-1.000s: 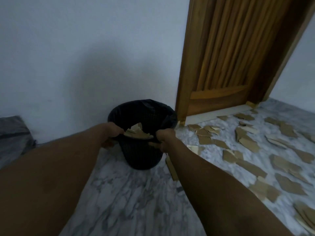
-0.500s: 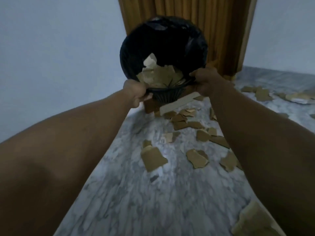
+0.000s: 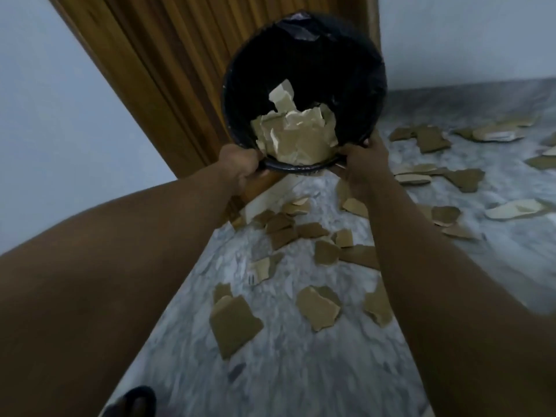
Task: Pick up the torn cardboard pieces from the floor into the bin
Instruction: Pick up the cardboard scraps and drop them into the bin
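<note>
I hold the bin (image 3: 304, 85) tilted toward me above the floor (image 3: 285, 371), left hand (image 3: 240, 168) and right hand (image 3: 361, 164) both curled tight on its near rim. Cardboard pieces (image 3: 296, 136) sit piled inside it; more scraps (image 3: 233, 322) lie scattered below.

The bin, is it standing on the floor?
No, the left hand and right hand hold the bin by its rim, tipped up above the floor.

cardboard pieces (image 3: 296, 136) in bin (image 3: 355, 70) — door (image 3: 168, 73) behind
</note>
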Tool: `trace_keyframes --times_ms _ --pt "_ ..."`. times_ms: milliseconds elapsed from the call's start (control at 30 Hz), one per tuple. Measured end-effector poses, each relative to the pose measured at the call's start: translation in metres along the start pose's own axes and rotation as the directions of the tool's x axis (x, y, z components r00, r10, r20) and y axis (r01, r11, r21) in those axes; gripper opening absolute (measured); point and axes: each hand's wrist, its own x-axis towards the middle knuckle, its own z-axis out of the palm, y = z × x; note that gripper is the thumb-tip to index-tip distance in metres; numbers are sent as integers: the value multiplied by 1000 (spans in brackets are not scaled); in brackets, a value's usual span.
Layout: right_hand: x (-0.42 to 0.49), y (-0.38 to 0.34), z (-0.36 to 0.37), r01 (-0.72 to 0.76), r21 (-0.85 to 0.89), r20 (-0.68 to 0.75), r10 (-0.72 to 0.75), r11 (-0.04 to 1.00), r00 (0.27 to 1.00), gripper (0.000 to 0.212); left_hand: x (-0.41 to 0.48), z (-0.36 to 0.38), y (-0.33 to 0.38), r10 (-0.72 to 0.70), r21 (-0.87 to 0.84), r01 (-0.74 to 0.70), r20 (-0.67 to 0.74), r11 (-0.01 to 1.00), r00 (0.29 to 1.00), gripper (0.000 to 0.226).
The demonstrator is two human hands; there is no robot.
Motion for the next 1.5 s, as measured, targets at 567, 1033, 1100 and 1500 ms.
trace_keyframes --times_ms 567,1033,1100,1500 --pt "53 76 21 -269 -331 -237 196 904 951 20 162 -13 -67 -323 535 -23 543 844 775 41" --pt "87 114 60 -163 -524 -455 -113 836 884 41 267 47 -129 -120 -116 196 469 974 875 70" --pt "89 117 68 -179 -576 -472 -145 798 870 41 275 51 -148 -140 -224 249 412 942 900 67" --pt "28 139 89 -212 -479 -511 -74 852 856 76 232 5 -119 -93 22 100 607 995 789 25"
